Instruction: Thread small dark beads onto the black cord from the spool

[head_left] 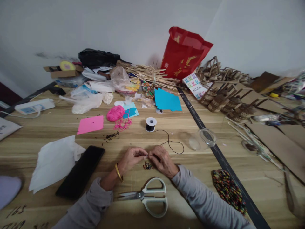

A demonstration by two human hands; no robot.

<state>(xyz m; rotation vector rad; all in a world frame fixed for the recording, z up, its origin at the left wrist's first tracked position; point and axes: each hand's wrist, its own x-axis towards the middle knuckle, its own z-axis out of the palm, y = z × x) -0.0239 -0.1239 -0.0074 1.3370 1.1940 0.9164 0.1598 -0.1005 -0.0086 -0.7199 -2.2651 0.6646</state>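
My left hand (132,159) and my right hand (162,160) meet fingertip to fingertip above the table. Both are closed in a pinch, and what lies between the fingers is too small to make out. Just below them sits a small cluster of dark and golden beads (148,165). A spool of black cord (151,124) stands beyond my hands, with a loop of cord (169,141) trailing from it toward my right hand. Scissors with pale handles (154,197) lie open nearer to me, blades pointing left.
A black phone (81,171) and white tissue (54,160) lie left. Pink yarn (115,113) and blue sheets (167,100) are farther back. On the right are a clear round container (207,138), a pile of colourful beads (228,190) and small woven baskets (215,102).
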